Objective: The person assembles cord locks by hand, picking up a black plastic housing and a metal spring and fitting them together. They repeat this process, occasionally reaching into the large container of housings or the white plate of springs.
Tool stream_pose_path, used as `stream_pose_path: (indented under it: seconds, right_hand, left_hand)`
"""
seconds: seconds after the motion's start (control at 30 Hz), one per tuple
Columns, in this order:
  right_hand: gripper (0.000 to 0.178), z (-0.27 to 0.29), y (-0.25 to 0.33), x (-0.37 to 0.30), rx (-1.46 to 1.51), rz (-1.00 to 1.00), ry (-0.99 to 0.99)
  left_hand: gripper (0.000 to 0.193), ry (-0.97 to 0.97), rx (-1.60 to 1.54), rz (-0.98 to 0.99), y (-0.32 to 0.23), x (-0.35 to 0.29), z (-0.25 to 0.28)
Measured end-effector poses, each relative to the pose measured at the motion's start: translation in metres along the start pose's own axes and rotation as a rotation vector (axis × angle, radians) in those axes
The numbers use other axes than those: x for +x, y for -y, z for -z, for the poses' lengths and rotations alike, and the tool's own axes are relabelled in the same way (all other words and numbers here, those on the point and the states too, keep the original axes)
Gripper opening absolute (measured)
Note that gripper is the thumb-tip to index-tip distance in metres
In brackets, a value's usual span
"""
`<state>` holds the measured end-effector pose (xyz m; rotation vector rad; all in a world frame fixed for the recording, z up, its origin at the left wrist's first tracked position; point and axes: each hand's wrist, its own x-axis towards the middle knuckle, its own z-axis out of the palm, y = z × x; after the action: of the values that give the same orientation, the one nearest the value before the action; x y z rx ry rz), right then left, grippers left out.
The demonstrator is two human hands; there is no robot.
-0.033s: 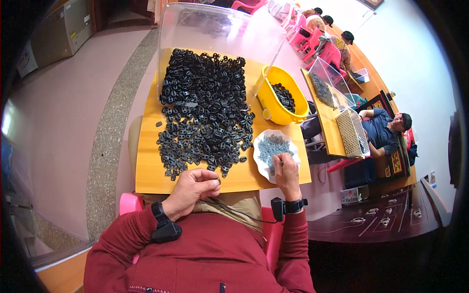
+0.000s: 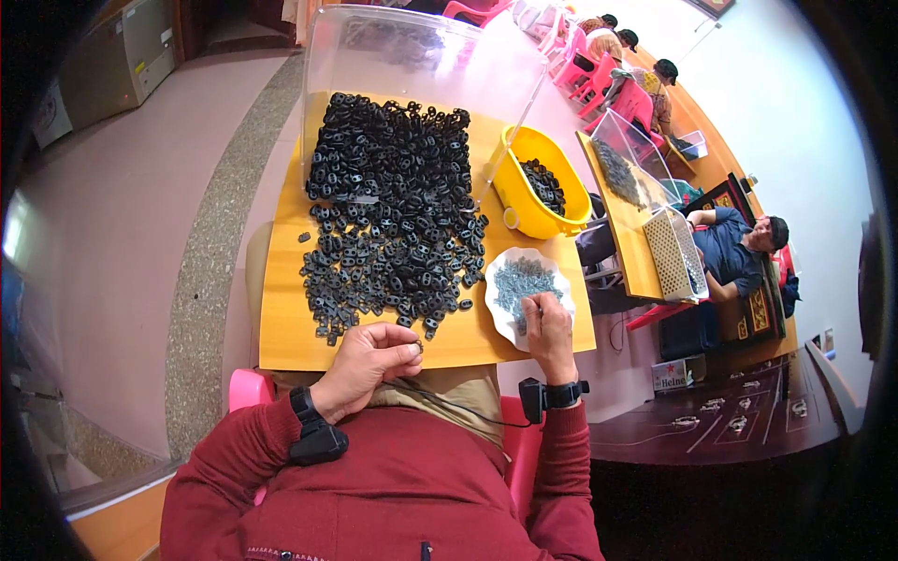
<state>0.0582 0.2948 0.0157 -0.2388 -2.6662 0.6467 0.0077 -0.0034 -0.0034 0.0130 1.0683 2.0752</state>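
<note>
Left hand pinching a small dark piece, I have my right hand at the scalloped white dish, its grip too hidden to tell.

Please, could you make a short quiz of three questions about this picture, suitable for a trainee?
1. Where is the right hand?
A) On the clear box
B) At the white dish
C) On a pink chair

2. True or false: the left hand is empty.

3. What lies in the yellow tub?

Key:
1. B, with its fingertips at the small pale pieces.
2. False; it holds a small dark part at its fingertips.
3. Black parts.
</note>
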Motion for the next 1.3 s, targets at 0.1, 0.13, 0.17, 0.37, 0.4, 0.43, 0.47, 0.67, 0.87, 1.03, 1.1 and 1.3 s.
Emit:
stream_pose_path:
  seconds: [0.1, 0.13, 0.17, 0.37, 0.4, 0.43, 0.47, 0.67, 0.87, 1.03, 1.1, 1.3]
  right_hand:
    - [0.011, 0.0, -0.001, 0.0, 0.063, -0.008, -0.039]
    - [0.011, -0.001, -0.001, 0.0, 0.063, -0.008, -0.038]
    - [0.011, -0.002, -0.001, 0.0, 0.061, 0.002, -0.059]
    - [0.014, -0.013, 0.014, -0.007, 0.425, -0.101, 0.015]
    - [0.015, -0.018, 0.02, -0.012, 0.58, -0.096, 0.049]
    - [0.015, -0.013, 0.05, -0.015, 0.739, -0.205, 0.151]
    - [0.012, -0.021, 0.062, -0.02, 0.733, -0.173, 0.188]
    - [0.007, -0.042, 0.106, -0.032, 0.758, 0.102, 0.281]
    - [0.007, -0.048, 0.106, -0.032, 0.754, 0.13, 0.269]
    - [0.007, -0.052, 0.103, -0.033, 0.715, 0.179, 0.245]
    - [0.006, -0.052, 0.1, -0.033, 0.759, 0.169, 0.263]
    - [0.008, -0.049, 0.101, -0.036, 0.924, -0.022, 0.337]
  left_hand:
    - [0.012, 0.021, -0.013, -0.007, 0.001, 0.0, 0.001]
    - [0.012, 0.021, -0.013, -0.006, 0.001, 0.0, 0.002]
    - [0.012, 0.024, -0.009, -0.007, 0.002, 0.0, 0.002]
    - [0.014, 0.013, 0.0, 0.001, 0.004, 0.0, 0.001]
    - [0.015, 0.032, 0.0, 0.002, 0.005, 0.0, 0.001]
    - [0.015, 0.042, 0.002, 0.006, 0.006, 0.001, 0.002]
    - [0.015, 0.026, 0.0, 0.008, 0.006, 0.001, 0.001]
    - [0.02, 0.129, 0.036, 0.008, 0.001, -0.002, -0.004]
    - [0.02, 0.154, -0.02, 0.032, 0.002, -0.004, -0.002]
    - [0.019, 0.164, -0.028, 0.05, 0.003, -0.003, 0.0]
    - [0.019, 0.181, -0.038, 0.035, 0.003, -0.003, 0.001]
    - [0.019, 0.154, -0.034, 0.02, 0.004, -0.003, -0.002]
